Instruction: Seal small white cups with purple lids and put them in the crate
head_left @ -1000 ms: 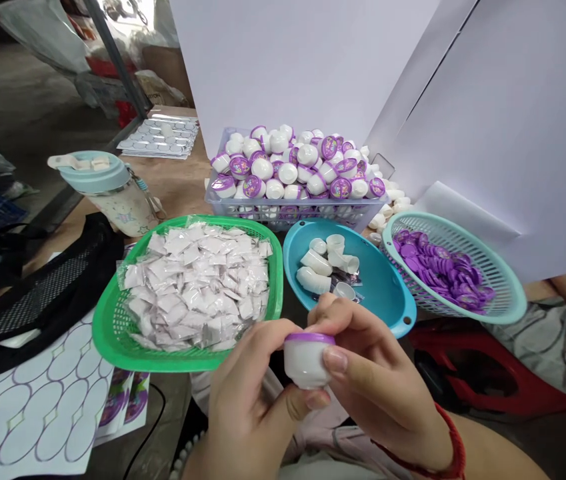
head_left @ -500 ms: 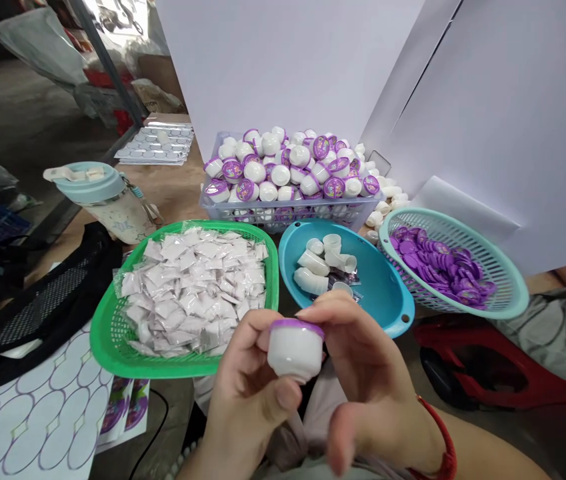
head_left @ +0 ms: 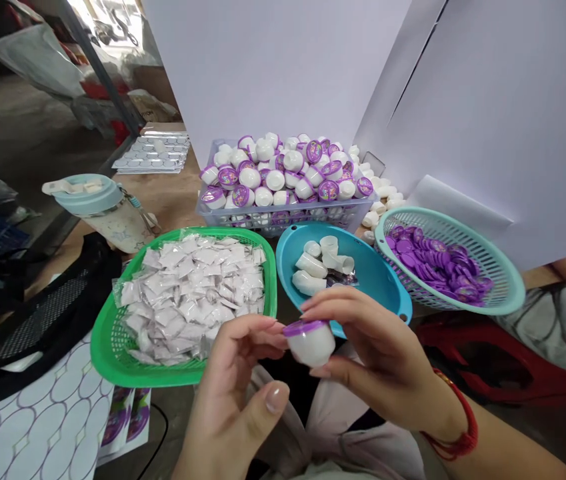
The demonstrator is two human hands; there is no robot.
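Near the blue bowl (head_left: pixel 387 293), a purple-lidded cup (head_left: pixel 310 341) is being pinched by the right grip (head_left: pixel 377 363) and touched by the spread left grip (head_left: pixel 235 393).

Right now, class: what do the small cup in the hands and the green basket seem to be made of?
Small cup: likely plastic, smooth white body, faint sheen, purple lid. Green basket: probably moulded plastic, glossy rim, latticed walls.

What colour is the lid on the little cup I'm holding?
The lid is purple, on a white cup; the head view shows it clearly.
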